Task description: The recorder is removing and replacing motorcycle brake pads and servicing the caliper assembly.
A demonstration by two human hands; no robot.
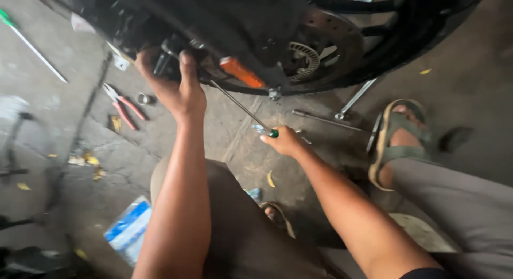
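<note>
Seen from above, looking down at a concrete floor (224, 135). At the top, a black motorcycle wheel (427, 28) with a perforated brake disc (326, 38) and toothed sensor ring (304, 57), beside an orange reflector (241, 72).

Left hand (173, 81) raised to the dark underside of the machine, fingers (187, 63) wrapped over a black part (171, 49) there, apparently steadying it. Right hand (286, 141) lower, fingers closed round the green-tipped handle of a long thin screwdriver (240, 105), shaft slanting up toward the left hand and the black part.

Judged step: tool being guided to a fastener near the braced part, tip hidden behind the hand. Next move likely calling for seating the tip squarely before turning, with the left hand keeping the part from shifting.

Scattered on the floor: red-handled pliers (124, 107), a small socket (143, 99), a spanner (355, 98), a long metal rod (326, 119), a blue-and-white plastic bag (128, 228). Sandalled foot (398, 140) at right.
</note>
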